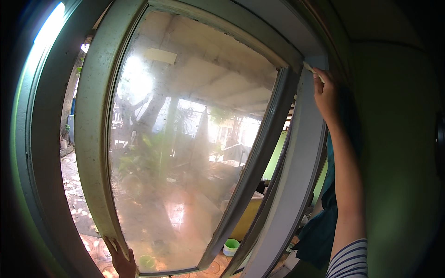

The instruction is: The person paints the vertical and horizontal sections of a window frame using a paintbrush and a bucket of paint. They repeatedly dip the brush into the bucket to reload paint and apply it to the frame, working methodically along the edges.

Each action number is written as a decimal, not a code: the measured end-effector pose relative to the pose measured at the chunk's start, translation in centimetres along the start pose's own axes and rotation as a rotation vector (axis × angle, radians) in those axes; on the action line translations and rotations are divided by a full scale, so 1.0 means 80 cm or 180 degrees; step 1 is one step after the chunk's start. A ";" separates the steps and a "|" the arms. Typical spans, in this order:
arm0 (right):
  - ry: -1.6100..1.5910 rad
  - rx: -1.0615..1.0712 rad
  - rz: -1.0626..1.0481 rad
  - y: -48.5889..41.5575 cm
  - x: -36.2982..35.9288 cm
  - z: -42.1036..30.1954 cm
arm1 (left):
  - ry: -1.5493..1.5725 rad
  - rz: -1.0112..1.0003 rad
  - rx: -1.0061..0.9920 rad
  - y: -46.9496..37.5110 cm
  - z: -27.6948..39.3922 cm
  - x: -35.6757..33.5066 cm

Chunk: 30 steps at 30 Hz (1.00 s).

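A casement window sash [94,139], its paint dull and stained, stands swung out at an angle in front of me. Its glass pane [187,146] is hazy and full of reflections. My left hand [123,259] grips the lower part of the sash's left stile, fingers on the outer edge and thumb towards the glass. Raised at the upper right, my right hand [325,87] pinches a thin pale piece [309,66], perhaps folded sandpaper. The tip of that piece meets the grey window frame [295,166] near its top corner. A striped sleeve [349,260] covers my right upper arm.
Dark teal cloth [321,222] hangs beside the frame under my right arm. A green wall [393,156] fills the right side. Outside, a small green-and-white tub [231,247] sits on patterned floor tiles [212,267]. Another frame post [48,139] rises at the left.
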State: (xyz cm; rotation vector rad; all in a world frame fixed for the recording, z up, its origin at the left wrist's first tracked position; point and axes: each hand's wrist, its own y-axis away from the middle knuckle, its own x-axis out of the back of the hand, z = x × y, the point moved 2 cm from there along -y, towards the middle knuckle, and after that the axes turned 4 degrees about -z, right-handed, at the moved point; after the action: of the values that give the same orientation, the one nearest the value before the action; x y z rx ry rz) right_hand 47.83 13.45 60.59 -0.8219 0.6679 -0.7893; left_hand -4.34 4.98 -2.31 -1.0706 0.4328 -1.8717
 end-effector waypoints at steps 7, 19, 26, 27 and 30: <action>0.0503 0.0050 -0.0089 -0.015 -0.003 0.022 | -0.0207 -0.0183 0.0120 -0.005 0.021 0.020; 0.0296 -0.0521 -0.0168 -0.015 0.019 0.002 | -0.0043 0.0185 -0.0074 0.003 -0.003 -0.007; 0.0091 -0.0209 -0.0383 -0.015 -0.003 0.015 | -0.0050 0.0178 -0.0208 0.004 -0.006 -0.016; -0.0022 -0.0180 -0.0501 -0.013 -0.006 0.011 | -0.0061 0.0210 -0.0209 0.005 -0.007 -0.014; -0.0340 -0.0434 -0.0789 0.005 0.001 0.003 | -0.0062 0.0305 -0.0248 0.007 -0.008 -0.011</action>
State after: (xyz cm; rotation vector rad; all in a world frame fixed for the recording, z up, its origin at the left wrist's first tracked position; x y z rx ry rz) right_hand 48.17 13.69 60.33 -1.0778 0.5346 -0.9229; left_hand -4.42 5.37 -3.48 -1.0996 0.5403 -1.7711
